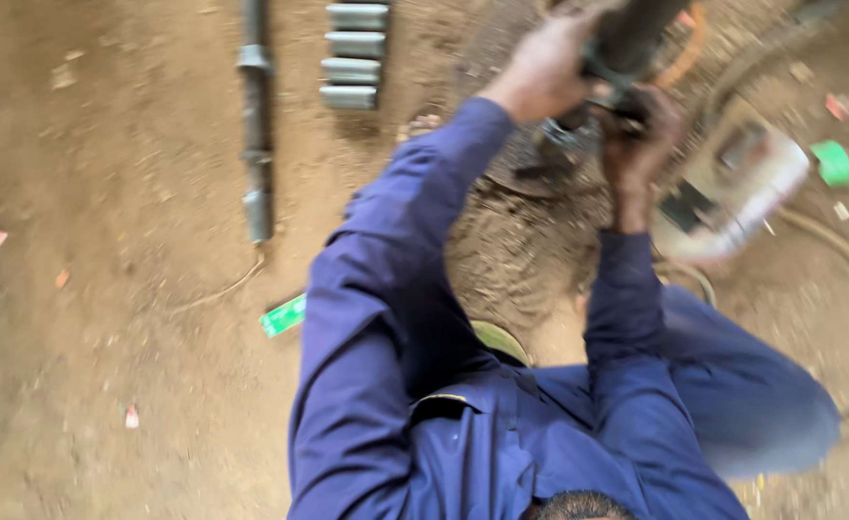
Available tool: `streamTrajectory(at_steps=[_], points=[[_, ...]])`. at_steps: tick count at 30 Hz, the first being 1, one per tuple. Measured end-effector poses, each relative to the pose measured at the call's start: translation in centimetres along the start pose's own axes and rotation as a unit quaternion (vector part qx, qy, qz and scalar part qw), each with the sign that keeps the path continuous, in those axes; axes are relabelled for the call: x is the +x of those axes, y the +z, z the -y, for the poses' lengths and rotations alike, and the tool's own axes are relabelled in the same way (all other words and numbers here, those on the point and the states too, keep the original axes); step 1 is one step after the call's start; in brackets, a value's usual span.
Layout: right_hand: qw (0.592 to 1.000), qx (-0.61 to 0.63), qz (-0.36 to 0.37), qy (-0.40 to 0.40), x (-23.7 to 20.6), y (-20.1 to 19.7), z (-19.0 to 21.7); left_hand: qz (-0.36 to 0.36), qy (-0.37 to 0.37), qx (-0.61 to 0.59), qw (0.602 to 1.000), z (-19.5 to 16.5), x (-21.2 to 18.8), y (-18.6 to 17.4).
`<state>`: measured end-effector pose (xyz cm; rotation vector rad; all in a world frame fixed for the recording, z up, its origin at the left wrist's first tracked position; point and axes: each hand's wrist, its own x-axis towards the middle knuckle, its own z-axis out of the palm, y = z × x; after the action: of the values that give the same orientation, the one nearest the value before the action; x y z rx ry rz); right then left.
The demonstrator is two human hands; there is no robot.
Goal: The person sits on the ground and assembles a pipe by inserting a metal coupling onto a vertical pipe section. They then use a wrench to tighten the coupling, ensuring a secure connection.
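L hand (545,69) & R hand (641,135) both clamped on dark pipe (636,34), pipe running up between them; blurry.

Blue sleeves (376,318), grey sockets (355,53)

Head camera looks steeply down, close, somewhat blurred, at dirt floor (106,337).

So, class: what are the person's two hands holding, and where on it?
Both the left hand and right hand grip a dark pipe near its lower end; blur hides the exact finger hold.
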<state>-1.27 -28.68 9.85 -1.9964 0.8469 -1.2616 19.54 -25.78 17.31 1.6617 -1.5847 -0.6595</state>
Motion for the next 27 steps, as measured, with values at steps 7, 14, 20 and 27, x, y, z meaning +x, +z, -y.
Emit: streamTrajectory(at_steps=[7,14,20,27], points=[[0.999,0.002,0.005,-0.044,0.1,0.7,-1.0,0.039,-0.036,0.033,0.998,-0.1,1.0,1.0],[0.993,0.111,0.018,0.025,-0.1,0.6,0.0,-0.005,0.023,0.068,0.997,-0.6,0.5,0.6],[0.994,0.104,0.028,0.034,0.2,0.7,1.5,0.013,0.002,0.073,0.997,-1.1,0.2,0.3],[0.994,0.106,0.017,0.022,0.0,1.3,1.4,0.017,-0.008,0.068,0.998,-1.3,0.0,0.9]])
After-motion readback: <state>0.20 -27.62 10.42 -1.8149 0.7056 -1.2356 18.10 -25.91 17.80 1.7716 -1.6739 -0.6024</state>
